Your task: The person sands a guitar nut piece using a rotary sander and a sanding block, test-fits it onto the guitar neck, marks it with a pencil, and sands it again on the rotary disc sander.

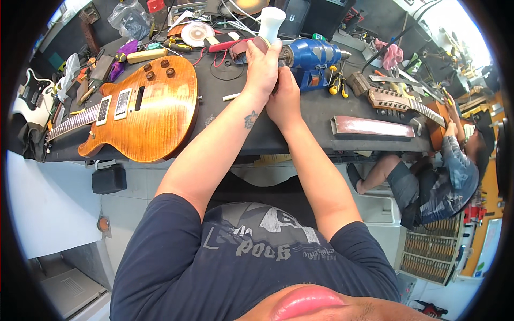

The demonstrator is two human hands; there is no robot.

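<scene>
Both my hands meet at the left end of a blue bench motor (316, 56), beside its metal shaft. My left hand (259, 72) is closed, its fingers up against a brownish round piece (262, 44); what they grip is mostly hidden. Just below it on the right, my right hand (284, 101) is closed too, with a dark edge showing between the hands. A smooth white bottle-shaped thing (272, 24) rises right behind my left fingertips. An amber electric guitar (152, 109) lies face up on the bench to the left, apart from my hands.
The black-topped bench (230, 128) carries a long sanding block (372, 127), yellow-handled screwdrivers (336, 83), a guitar headstock (391, 99) and loose cables. A white guitar body (36, 96) lies far left. On the right, a seated person (447, 174) handles another guitar.
</scene>
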